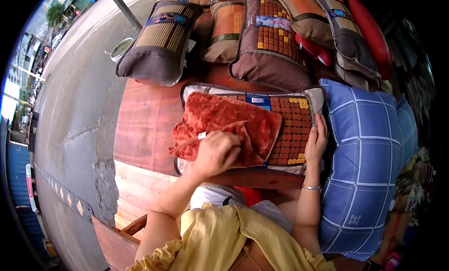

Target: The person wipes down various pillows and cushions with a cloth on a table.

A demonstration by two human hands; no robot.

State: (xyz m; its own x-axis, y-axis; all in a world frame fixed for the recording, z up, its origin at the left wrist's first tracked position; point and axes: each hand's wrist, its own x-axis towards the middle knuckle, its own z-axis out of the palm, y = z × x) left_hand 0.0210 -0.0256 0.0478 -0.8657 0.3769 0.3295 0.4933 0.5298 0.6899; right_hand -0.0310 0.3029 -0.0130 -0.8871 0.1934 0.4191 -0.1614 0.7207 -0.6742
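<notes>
A red plush cloth [229, 114], folded and rumpled, lies over the left and middle of a pillow [292, 131] with brown and yellow tiles and a pale patterned border. My left hand [217, 152] is closed on the near part of the cloth, fingers curled into it. A small white tag [202, 135] shows beside its knuckles. My right hand [317, 140] rests along the pillow's right edge with its fingers stretched out; its thumb is hard to make out. A blue label [258, 101] sits at the pillow's far edge, partly covered by the cloth.
The pillow lies on a reddish wooden table [147, 126]. Across the far side are several pillows, among them a grey slatted one [161, 37] and a brown tiled one [269, 67]. A large blue checked pillow [362, 168] stands close on the right. Left is a concrete road [70, 112].
</notes>
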